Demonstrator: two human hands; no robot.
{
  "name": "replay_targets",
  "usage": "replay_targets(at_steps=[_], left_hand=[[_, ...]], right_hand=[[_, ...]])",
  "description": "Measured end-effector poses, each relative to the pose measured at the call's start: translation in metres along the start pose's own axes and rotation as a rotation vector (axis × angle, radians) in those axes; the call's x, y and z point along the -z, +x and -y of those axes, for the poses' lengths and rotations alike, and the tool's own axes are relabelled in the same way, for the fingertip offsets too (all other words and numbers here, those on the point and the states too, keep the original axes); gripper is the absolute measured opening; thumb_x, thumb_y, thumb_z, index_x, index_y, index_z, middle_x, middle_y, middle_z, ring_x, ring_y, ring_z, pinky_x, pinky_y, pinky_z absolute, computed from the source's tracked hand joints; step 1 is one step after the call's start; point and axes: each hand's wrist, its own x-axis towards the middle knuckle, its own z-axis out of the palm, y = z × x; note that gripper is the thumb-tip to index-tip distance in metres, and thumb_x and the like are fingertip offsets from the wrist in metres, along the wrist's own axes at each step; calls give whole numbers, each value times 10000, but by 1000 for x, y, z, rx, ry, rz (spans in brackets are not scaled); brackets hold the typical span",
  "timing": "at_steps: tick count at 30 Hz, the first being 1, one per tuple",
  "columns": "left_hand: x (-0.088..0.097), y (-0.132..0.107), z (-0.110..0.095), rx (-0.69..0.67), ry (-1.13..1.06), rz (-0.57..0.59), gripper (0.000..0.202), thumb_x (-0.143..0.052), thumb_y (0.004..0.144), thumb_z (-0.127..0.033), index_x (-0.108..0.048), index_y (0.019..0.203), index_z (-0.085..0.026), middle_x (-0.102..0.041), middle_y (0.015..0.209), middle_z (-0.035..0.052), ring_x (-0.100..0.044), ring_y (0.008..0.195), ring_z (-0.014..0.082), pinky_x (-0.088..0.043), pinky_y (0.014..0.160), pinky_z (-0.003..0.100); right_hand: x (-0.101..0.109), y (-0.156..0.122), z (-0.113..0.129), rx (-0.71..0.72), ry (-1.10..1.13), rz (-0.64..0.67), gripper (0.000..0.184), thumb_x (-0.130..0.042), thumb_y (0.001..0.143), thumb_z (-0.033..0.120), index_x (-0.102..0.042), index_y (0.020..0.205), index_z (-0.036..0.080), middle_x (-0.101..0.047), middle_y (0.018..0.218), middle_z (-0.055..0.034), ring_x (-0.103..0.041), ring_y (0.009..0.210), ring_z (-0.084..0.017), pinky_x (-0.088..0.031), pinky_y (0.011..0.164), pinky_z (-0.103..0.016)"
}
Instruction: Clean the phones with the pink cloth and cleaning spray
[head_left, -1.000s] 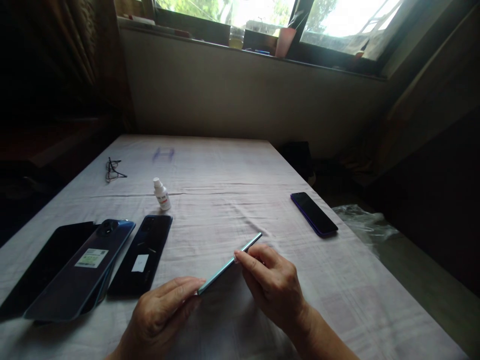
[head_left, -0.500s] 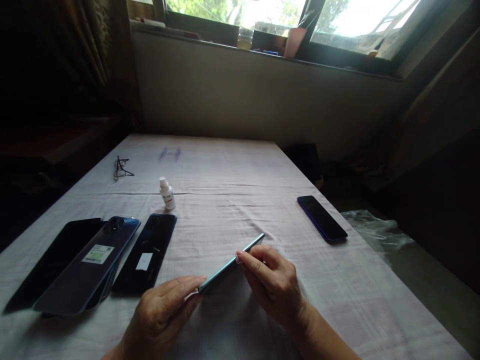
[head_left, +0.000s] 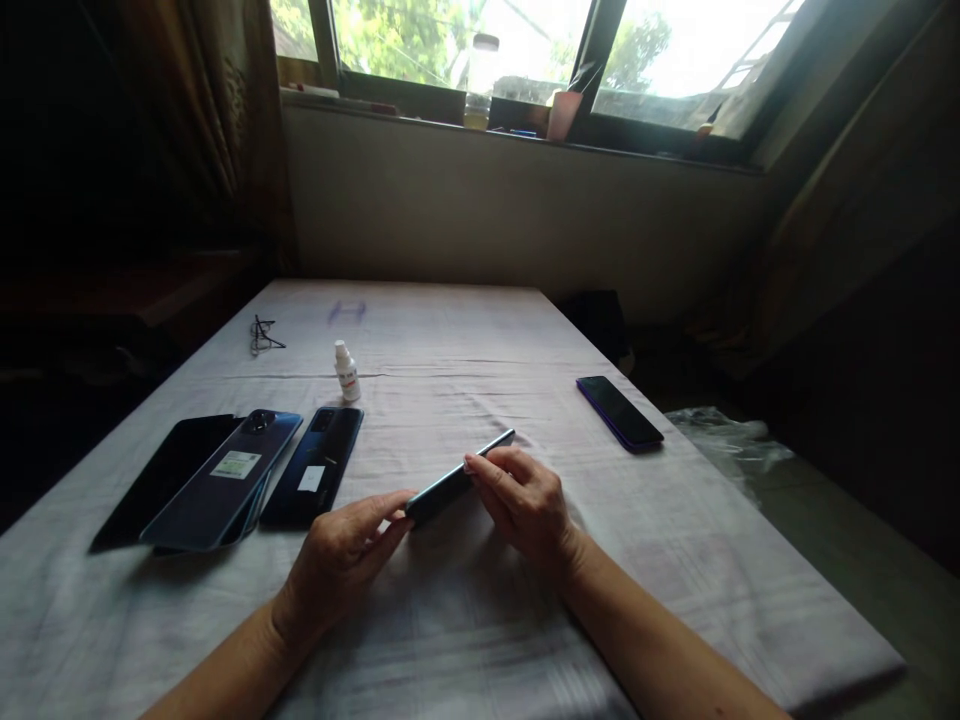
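A slim dark phone (head_left: 457, 478) stands on its long edge on the white cloth, tilted toward me. My left hand (head_left: 341, 560) pinches its near end with thumb and fingers. My right hand (head_left: 525, 505) grips its upper edge near the middle, fingers curled over it. To the left lie a dark blue phone (head_left: 311, 468) face down with a white sticker, a blue phone back (head_left: 225, 478) with a label, and a black panel (head_left: 161, 478) under it.
A purple-edged phone (head_left: 619, 411) lies screen up at the right of the table (head_left: 465, 330). A small white bottle (head_left: 346, 371) and a pair of glasses (head_left: 264, 336) sit farther back. The table's right edge drops to a dark floor with clear plastic (head_left: 720, 440).
The view has tilted up and pulled back, so more of both forearms shows. The phone in my hands has turned slightly, showing more of its dark face. Both grips are unchanged.
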Motion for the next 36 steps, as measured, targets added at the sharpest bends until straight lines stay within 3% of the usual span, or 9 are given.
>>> replay_targets(at_steps=[11, 16, 23, 28, 36], left_hand=[[-7, -2, -4, -9, 49, -51, 225, -550, 973, -284, -699, 1116, -195, -808, 980, 55, -776, 682, 153, -596, 555, 182], [-12, 1, -11, -6, 69, -43, 214, -547, 960, -252, -692, 1109, -203, -805, 955, 33, -770, 678, 146, -596, 577, 187], [-14, 6, -13, -53, 90, -28, 200, -536, 969, -244, -703, 1077, -220, -807, 925, 20, -771, 687, 148, -614, 643, 211], [-15, 13, -9, -103, 97, -12, 192, -556, 979, -237, -715, 1086, -242, -809, 912, 0, -785, 773, 159, -622, 726, 219], [-31, 15, -11, -102, 81, -14, 194, -543, 1013, -220, -668, 1160, -231, -801, 993, 18, -782, 850, 149, -618, 708, 183]], right_hand=[[-1, -11, 13, 22, -13, 0, 265, -531, 994, 109, -698, 1196, 144, -703, 907, -80, -685, 806, -155, -574, 707, -242], [4, -11, 15, 24, 61, -44, 262, -525, 990, 111, -699, 1177, 169, -699, 917, -65, -687, 811, -144, -583, 717, -234], [20, -3, 13, -94, 77, -119, 220, -585, 974, 133, -640, 1184, 173, -712, 951, -76, -708, 809, -162, -592, 706, -253], [19, 8, 5, -102, 76, -25, 179, -576, 970, 116, -677, 1095, 194, -705, 934, -62, -697, 799, -162, -576, 721, -265], [11, -1, 13, -106, 64, 2, 321, -575, 949, 74, -653, 1243, 174, -670, 904, -73, -666, 782, -169, -581, 678, -279]])
